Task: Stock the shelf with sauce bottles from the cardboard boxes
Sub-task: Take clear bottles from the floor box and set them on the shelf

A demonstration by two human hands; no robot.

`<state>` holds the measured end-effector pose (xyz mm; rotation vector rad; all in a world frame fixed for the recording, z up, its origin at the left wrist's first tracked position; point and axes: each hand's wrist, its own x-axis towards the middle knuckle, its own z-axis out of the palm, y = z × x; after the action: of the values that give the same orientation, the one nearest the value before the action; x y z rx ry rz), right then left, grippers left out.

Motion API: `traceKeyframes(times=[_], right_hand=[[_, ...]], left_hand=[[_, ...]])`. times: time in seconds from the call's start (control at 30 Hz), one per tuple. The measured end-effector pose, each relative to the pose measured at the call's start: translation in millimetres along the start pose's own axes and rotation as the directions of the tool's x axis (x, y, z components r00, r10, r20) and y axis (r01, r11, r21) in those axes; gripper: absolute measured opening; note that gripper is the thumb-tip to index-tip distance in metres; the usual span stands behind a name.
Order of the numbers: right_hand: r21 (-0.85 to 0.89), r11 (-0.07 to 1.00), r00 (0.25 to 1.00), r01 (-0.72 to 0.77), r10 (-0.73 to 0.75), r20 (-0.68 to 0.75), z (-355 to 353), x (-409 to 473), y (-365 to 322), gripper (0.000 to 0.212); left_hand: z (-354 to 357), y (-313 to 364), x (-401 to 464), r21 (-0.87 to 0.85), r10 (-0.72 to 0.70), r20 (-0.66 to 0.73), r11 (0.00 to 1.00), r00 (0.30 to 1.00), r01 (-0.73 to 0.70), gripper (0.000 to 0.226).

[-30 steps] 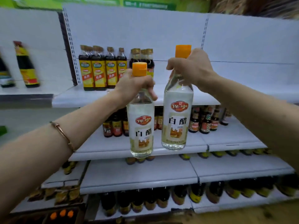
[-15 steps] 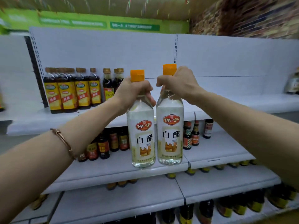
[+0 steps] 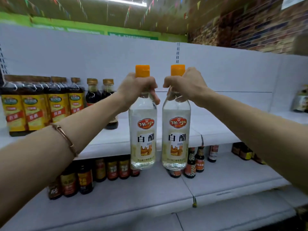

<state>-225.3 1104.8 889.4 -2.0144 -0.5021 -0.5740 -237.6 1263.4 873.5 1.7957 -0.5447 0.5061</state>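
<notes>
Left hand [image 3: 135,87] and right hand [image 3: 186,84] each grip one clear vinegar bottle [image 3: 143,134] by its neck, both unplaced; upper shelf [image 3: 216,130] largely unstocked.

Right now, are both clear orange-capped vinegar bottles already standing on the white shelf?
No, the left hand and right hand hold both clear orange-capped vinegar bottles by their necks in the air.

Soft, even overhead light fills the scene, coming from a bright ceiling strip light [image 3: 115,0] at the top edge. The white metal shelf [image 3: 216,129] panels look slightly bluish, with faint shadow under their front edges. Wide-angle distortion bends the shelf lines. The dark yellow-labelled bottles [image 3: 33,107] at the left edge are motion-blurred; the centre stays sharp.
</notes>
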Motion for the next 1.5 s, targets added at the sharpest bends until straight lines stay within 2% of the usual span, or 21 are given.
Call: traceKeyframes(times=[0.37, 0.57, 0.7, 0.8, 0.9, 1.03, 1.1, 1.2, 1.3, 1.4, 1.5], right_hand=[[0.112, 0.993, 0.999, 0.047, -0.05, 0.02, 21.8, 101.2, 33.2, 0.022], [0.143, 0.984, 0.989, 0.106, -0.119, 0.083, 31.9, 161.7, 64.8, 0.017], [0.168, 0.977, 0.977, 0.132, -0.157, 0.143, 46.7, 202.9, 92.7, 0.018], [0.201, 0.971, 0.971, 0.126, -0.163, 0.176, 65.1, 229.1, 113.9, 0.02], [0.206, 0.97, 0.966, 0.126, -0.168, 0.199, 85.5, 248.1, 132.3, 0.031], [0.23, 0.966, 0.968, 0.121, -0.166, 0.191, 105.2, 265.7, 154.1, 0.023], [0.215, 0.969, 0.967, 0.124, -0.167, 0.193, 116.7, 270.7, 162.4, 0.026], [0.221, 0.969, 0.974, 0.108, -0.148, 0.172, 127.4, 274.3, 171.3, 0.043], [0.244, 0.966, 0.984, 0.083, -0.119, 0.136, 134.3, 273.7, 182.9, 0.033], [0.264, 0.96, 0.984, 0.093, -0.13, 0.125, 141.3, 266.8, 189.8, 0.039], [0.281, 0.955, 0.979, 0.095, -0.141, 0.15, 142.7, 256.6, 192.6, 0.037]], left_hand=[[-10.9, -33.2, 94.0, 0.045, 0.017, -0.047, 0.999, 0.999, -0.015, 0.027], [-12.6, -60.9, 145.3, 0.036, -0.006, -0.174, 0.999, 0.985, 0.012, 0.022], [-5.5, -86.4, 169.8, 0.165, -0.036, -0.217, 0.984, 0.976, 0.073, 0.027], [-7.3, -112.0, 187.0, 0.199, -0.059, -0.224, 0.975, 0.973, 0.104, 0.025], [-12.3, -136.7, 196.1, 0.194, -0.089, -0.266, 0.97, 0.96, 0.144, 0.026], [-10.4, -159.7, 204.0, 0.236, -0.123, -0.257, 0.954, 0.959, 0.185, 0.027], [-11.5, -166.4, 205.8, 0.234, -0.133, -0.258, 0.952, 0.957, 0.196, 0.028], [-17.0, -173.0, 207.7, 0.229, -0.117, -0.265, 0.957, 0.957, 0.181, 0.028], [-17.9, -182.8, 205.9, 0.215, -0.129, -0.261, 0.958, 0.957, 0.188, 0.026], [-20.9, -199.8, 202.7, 0.193, -0.181, -0.233, 0.955, 0.955, 0.228, 0.02], [-23.1, -207.4, 197.3, 0.265, -0.144, -0.279, 0.939, 0.95, 0.22, 0.031]])
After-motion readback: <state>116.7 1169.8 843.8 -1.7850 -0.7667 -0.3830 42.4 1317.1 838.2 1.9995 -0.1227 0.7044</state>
